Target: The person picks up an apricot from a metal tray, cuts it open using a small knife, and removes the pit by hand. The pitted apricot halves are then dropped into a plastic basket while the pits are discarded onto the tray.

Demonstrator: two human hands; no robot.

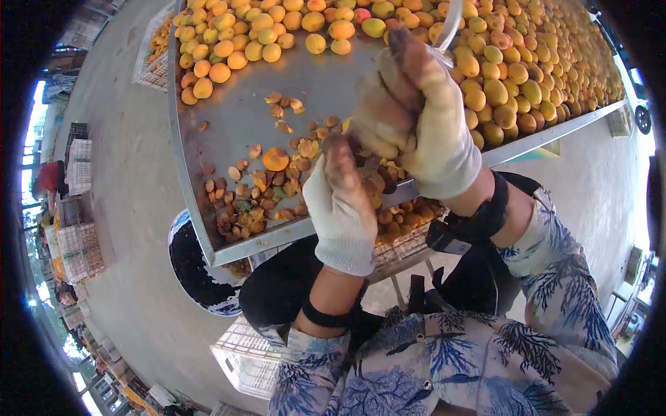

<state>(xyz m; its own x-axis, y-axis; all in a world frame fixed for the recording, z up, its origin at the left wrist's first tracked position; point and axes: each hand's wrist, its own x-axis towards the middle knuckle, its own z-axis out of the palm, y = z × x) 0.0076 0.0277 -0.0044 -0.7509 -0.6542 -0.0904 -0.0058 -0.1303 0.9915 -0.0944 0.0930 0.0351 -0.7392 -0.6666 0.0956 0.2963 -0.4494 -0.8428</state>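
Note:
My left hand [340, 201], in a white glove with stained fingertips, is closed over the front part of the metal tray [312, 62]. What its fingers hold is hidden and blurred. Up and to the right, my right hand [423, 111], also gloved and smeared by motion, is closed around something I cannot make out; a pale curved strip [452, 28] shows at its top. Below and left of my hands, pits and torn fruit scraps [257, 201] lie on the tray, with one orange fruit [275, 159] among them.
Yellow-orange fruits [499, 90] are heaped along the tray's back and right. Under the front edge stand a round tub with dark contents [191, 267] and a crate of fruit pieces [406, 243]. A white crate [243, 357] is on the floor; more crates [80, 249] stand far left.

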